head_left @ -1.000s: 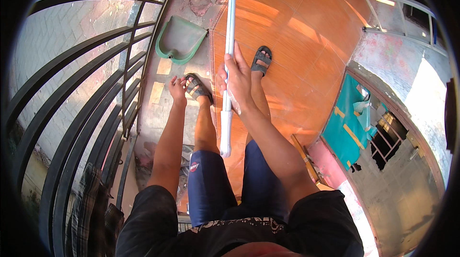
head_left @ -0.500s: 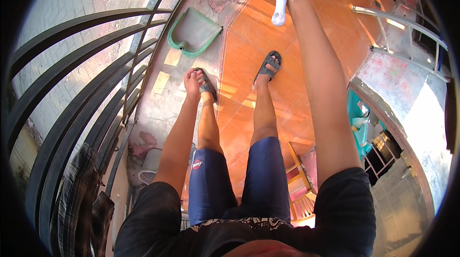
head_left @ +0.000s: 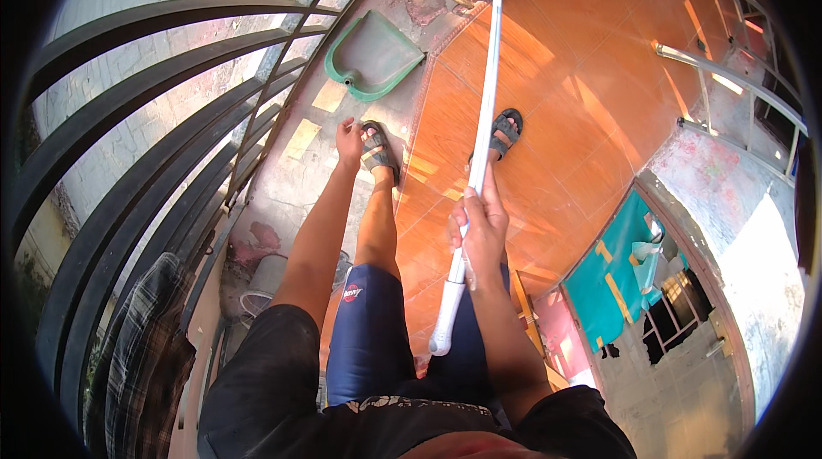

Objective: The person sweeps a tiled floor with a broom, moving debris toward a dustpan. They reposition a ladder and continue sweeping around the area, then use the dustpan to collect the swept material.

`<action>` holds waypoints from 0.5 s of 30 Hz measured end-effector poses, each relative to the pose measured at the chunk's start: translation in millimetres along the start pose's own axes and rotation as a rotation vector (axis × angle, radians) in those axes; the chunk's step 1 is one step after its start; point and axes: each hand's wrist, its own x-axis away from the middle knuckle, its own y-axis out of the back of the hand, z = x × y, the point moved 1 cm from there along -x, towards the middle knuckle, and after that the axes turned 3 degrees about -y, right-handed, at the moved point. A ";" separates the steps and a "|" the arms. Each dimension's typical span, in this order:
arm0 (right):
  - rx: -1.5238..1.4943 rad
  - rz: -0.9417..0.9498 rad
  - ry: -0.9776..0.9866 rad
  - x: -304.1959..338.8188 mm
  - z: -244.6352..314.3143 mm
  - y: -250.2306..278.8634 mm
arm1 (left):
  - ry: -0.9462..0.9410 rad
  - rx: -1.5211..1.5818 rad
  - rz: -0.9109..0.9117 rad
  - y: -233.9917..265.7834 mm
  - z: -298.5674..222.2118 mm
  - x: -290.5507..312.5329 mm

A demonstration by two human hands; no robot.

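My right hand is wrapped around a long white pole handle, with a blue section at its far end and a thicker white grip at its near end. The pole slants from the top edge down to in front of my right thigh. Its far end runs out of view, so what it carries is hidden. My left hand hangs in the air above my left sandal, holding nothing, its fingers loosely apart. Beyond it, a green dustpan lies on the grey concrete strip.
Black curved railings line the left side, with checked cloth hanging over them. Orange tiles cover the floor in front. At right are a metal rail and a damaged door with teal covering. A wooden chair stands behind my right leg.
My right hand has come back from the far top toward my body, pulling the pole with it. The left hand stays low over the left foot, barely shifted.
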 end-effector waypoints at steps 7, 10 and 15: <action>0.658 -0.100 0.026 -77.8 50.1 67.8 | 0.225 -0.045 -0.097 -5.0 35.5 -123.5; 0.802 -0.105 -0.033 -84.8 50.8 88.6 | 0.246 0.169 -0.003 -19.2 42.9 -160.9; 0.955 -0.012 -0.170 -47.6 40.3 113.8 | 0.161 0.103 -0.180 -40.0 48.7 -177.2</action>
